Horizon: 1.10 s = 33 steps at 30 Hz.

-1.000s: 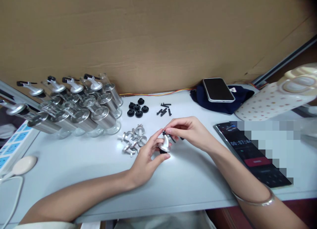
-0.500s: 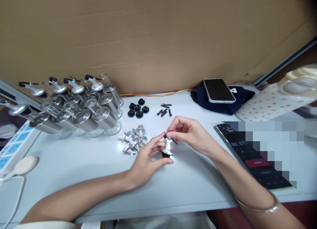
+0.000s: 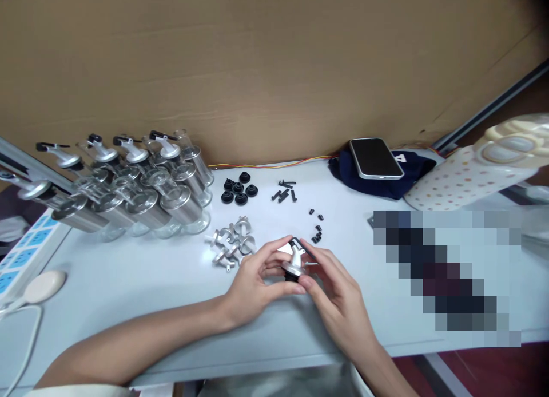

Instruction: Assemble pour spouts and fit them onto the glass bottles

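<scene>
Between my two hands stands an upright pourer spout [image 3: 295, 261], silver with a black rubber stopper below and a black flip lever on top. My left hand [image 3: 259, 274] is closed around its left side, thumb in front near the stopper. From the right, my right hand [image 3: 337, 291] grips it too, thumb at the base and fingertips against the lever. Left of my hands lies a pile of silver spouts [image 3: 231, 245]. Behind are black rubber stoppers [image 3: 238, 188] and black levers [image 3: 285, 191]. Several tiny black caps [image 3: 317, 228] lie beyond my right hand.
Glass bottles with steel sleeves [image 3: 141, 205] stand at the left, some topped with pourers. A power strip [image 3: 30, 248] and a white round device [image 3: 45, 285] are nearby. A phone [image 3: 376, 158] rests on dark blue cloth [image 3: 355, 182]. A dotted cup [image 3: 458, 177] stands at the right.
My right hand has come down and left from the spout's tip to its right side, uncovering the tiny black caps. The lever now sits across the top of the spout.
</scene>
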### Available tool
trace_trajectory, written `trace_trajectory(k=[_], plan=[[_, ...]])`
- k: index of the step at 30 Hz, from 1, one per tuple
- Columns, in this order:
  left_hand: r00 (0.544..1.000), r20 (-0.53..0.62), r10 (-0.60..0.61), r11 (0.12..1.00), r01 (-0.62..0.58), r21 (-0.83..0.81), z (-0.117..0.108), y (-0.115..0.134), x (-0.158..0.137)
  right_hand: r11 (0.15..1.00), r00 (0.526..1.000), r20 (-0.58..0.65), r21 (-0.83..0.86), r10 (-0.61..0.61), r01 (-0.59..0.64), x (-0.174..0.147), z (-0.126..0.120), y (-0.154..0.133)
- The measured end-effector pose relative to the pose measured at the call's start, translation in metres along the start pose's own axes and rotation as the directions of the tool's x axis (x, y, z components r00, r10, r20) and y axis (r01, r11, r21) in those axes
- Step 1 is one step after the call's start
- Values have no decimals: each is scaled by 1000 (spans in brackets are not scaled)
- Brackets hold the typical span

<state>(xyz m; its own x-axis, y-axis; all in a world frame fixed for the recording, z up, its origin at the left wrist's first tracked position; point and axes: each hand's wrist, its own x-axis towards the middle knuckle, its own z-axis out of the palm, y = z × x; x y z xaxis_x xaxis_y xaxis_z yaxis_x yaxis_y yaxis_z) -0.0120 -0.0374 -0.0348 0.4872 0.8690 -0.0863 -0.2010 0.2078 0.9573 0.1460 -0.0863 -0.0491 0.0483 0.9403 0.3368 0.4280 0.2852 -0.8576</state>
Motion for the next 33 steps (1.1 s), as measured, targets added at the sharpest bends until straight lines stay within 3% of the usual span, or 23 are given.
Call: trace_trajectory(k=[4, 12, 23, 29, 33], plan=[[1000, 15, -1, 1000, 1, -2, -1, -2, -2, 998, 999, -15, 33, -52, 52, 0, 1, 3], [992, 116, 52, 999, -51, -10, -3, -3, -4, 984, 997, -57, 167, -44, 53, 0, -5, -1], [981, 142, 132, 990, -137, 22, -5, -6, -5, 990, 989, -144, 125, -41, 59, 4, -7, -11], [974, 161, 157, 981, -172, 85, -4, -7, -4, 998, 964, -265, 58, 18, -3, 4, -6, -10], [977, 151, 148, 980, -166, 108, -4, -8, -3, 999, 972, -233, 26, -25, 32, 3, -5, -9]])
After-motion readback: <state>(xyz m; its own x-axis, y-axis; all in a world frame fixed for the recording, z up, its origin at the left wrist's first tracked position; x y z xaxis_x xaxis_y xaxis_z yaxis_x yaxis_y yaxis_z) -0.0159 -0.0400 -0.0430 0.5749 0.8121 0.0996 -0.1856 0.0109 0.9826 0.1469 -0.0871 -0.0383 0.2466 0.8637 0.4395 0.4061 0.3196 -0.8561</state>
